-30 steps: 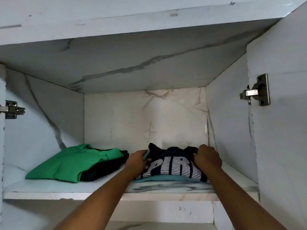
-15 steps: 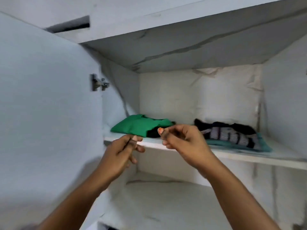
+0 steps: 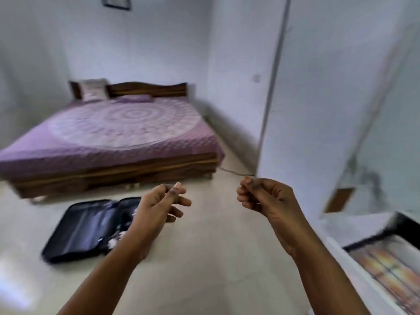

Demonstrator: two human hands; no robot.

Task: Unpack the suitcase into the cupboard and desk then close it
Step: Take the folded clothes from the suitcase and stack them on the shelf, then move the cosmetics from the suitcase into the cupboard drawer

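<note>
A dark suitcase lies flat and unzipped on the pale floor, left of centre, with a few small items showing at its right side. My left hand hangs in the air just right of it, fingers loosely curled, holding nothing. My right hand is raised further right, fingers loosely curled too, empty. The white cupboard door stands at the right; the shelves with the clothes are out of view.
A low wooden bed with a purple patterned cover fills the left background. A dark cable runs along the floor by the wall. A patterned surface with a dark edge sits at the lower right. The picture is blurred.
Both hands let go of the folded striped garment on the cupboard shelf and drew back. The view has swung away from the cupboard to the room, bringing the suitcase and bed into sight.
</note>
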